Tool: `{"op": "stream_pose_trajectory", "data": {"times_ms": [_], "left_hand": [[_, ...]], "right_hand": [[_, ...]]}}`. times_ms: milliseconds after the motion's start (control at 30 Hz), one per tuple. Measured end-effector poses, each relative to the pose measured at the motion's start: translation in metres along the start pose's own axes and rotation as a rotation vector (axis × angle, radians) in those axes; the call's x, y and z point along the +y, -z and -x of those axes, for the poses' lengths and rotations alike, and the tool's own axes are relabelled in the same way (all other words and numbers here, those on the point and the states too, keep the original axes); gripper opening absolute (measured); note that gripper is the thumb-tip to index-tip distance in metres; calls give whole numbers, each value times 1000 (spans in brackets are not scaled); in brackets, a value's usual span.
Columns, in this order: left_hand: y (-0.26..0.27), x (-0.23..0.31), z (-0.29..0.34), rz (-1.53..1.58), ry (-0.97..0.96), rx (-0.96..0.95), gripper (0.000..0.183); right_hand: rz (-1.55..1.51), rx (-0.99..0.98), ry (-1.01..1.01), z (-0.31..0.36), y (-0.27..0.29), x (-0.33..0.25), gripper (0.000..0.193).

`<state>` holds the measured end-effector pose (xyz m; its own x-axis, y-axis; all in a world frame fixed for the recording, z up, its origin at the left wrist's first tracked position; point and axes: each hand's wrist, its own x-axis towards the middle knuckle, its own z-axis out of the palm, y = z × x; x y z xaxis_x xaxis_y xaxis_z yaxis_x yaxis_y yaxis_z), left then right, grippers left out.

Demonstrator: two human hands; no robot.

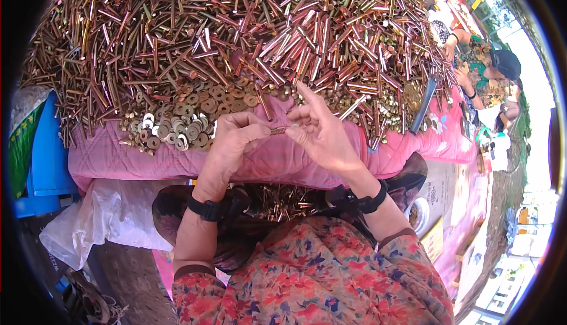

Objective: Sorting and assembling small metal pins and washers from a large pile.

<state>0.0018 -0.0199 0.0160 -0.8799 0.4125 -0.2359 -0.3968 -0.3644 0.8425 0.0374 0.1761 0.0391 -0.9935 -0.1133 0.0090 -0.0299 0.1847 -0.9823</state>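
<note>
Tube heap (pixel 236 24) fills the upper frame on the counter (pixel 283 159). Washer pile (pixel 177 127) sits at its lower edge, left of centre. Both hands meet mid-frame over the counter: left hand (pixel 233 142), right hand (pixel 322 136), small tube (pixel 279 129) between them. Another person (pixel 490 68) at upper right.

I count 2 hands of mine, my left hand (pixel 231 139) and my right hand (pixel 322 136), with 1 small metal tube (pixel 277 129) pinched between them, and 1 black wristband on each wrist, 2 in all. The metal tubes (pixel 236 24) heaped on the 1 pink cloth (pixel 277 162) are far too many to count, and so are the flat washers (pixel 183 121). There is 1 dark pipe (pixel 423 108) lying at the heap's right, 1 blue crate (pixel 44 154), 1 white plastic bag (pixel 100 219), and 1 other person (pixel 487 65) sitting at the far right
</note>
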Motion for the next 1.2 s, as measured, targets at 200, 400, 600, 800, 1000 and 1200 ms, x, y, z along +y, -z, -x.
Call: {"op": "stream_pose_trajectory", "data": {"times_ms": [200,400,600,800,1000,1200], "left_hand": [[-2,-3,-3,-13,28,20,5],[-2,-8,-5,-11,37,38,7],[0,9,1,-393,62,-286,11],[19,30,-38,-1406,-563,403,20],[23,24,-62,-1683,-485,581,24],[26,25,-59,-1595,-490,643,22]], "right_hand": [[23,19,-18,2,4,7,63],[-129,10,-23,6,3,9,63],[17,-72,-184,4,14,8,52],[304,44,40,-4,11,21,35],[372,145,64,-4,2,22,26],[423,202,99,-8,16,23,19]]}}
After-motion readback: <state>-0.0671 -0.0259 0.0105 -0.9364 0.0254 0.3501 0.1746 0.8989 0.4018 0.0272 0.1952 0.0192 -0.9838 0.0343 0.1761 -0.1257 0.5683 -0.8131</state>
